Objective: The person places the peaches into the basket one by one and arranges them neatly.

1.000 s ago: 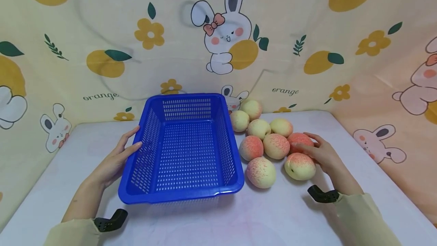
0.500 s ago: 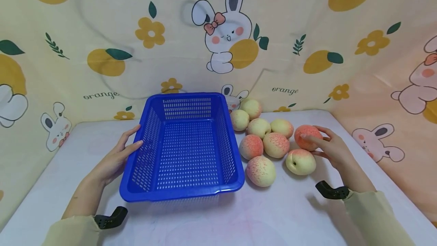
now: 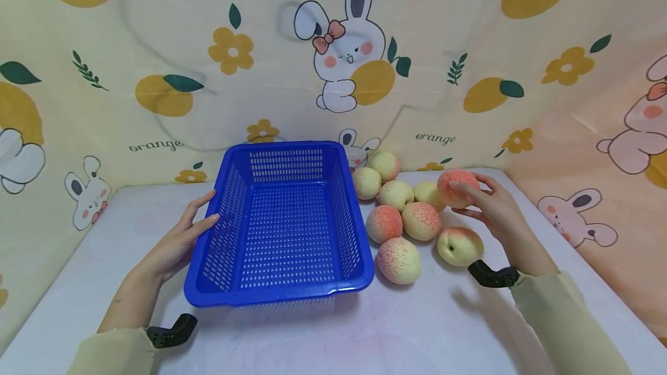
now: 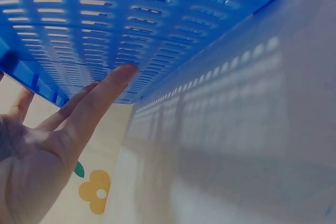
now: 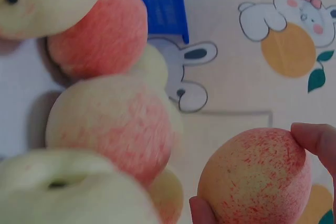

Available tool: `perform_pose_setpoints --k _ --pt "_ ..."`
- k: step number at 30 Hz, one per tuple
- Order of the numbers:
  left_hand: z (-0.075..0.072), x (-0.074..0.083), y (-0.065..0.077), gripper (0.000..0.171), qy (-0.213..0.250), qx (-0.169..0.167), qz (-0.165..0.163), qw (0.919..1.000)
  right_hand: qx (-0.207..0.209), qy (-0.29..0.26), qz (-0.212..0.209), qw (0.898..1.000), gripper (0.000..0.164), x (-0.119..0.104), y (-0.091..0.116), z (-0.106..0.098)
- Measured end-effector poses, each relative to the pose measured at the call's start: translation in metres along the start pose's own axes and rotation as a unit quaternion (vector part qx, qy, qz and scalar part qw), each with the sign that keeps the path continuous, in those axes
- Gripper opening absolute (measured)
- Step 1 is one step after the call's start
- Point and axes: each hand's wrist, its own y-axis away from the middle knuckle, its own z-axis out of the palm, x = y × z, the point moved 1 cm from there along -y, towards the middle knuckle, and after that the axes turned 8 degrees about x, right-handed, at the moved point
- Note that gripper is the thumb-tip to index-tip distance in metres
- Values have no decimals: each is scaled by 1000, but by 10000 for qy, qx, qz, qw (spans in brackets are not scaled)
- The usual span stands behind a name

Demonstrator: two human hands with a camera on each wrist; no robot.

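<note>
My left hand holds the left side of a blue plastic basket, two fingertips over its rim. In the left wrist view other fingers stretch along the slotted outer wall. The basket has nothing in it, and its near end is tilted up off the table. My right hand grips a reddish peach between thumb and fingers, raised above the other peaches. The right wrist view shows the held peach pinched at its sides.
Several peaches lie right of the basket: a speckled one in front, a pale one beneath my right wrist, others reaching to the back edge. A printed cloth hangs behind the white table.
My right hand has lifted the reddish peach out of the group, first rightward, then up and back to the left. The pale peach beside it has turned slightly. Left hand and basket stay put.
</note>
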Motion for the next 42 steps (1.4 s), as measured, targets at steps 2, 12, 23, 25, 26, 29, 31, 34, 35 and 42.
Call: perform_pose_setpoints --k 2,12,23,25,26,29,31,34,35,42 --pt "0 0 0 64 7 -7 0 10000 -26 -96 -5 10000 76 -5 0 5" --pt "1 1 -1 65 -7 44 -74 10000 -235 -142 -68 9996 84 -27 -2 38" --pt "0 2 -1 66 -38 40 -101 9999 -918 2 -162 9956 74 -47 -9 90" --pt "0 3 0 66 -48 32 -118 9999 -994 -87 -113 9949 73 -50 -10 100" --pt "0 3 0 66 -39 28 -130 9999 -1014 -111 -89 9947 73 -52 -11 104" --pt "0 4 -1 67 -31 35 -160 9999 -1094 -239 -46 9937 70 -56 -12 116" --pt "1 5 -1 67 -44 63 -173 9998 -1116 -327 -23 9932 69 -58 -13 124" --pt "1 4 -1 68 -67 114 -195 9997 -1139 -359 15 9928 68 -62 -15 134" --pt "1 4 -1 68 -72 119 -193 9997 -1118 -352 42 9931 68 -63 -15 138" --pt "1 4 -1 69 -79 134 -151 9998 -1063 -426 154 9933 71 -73 -18 160"
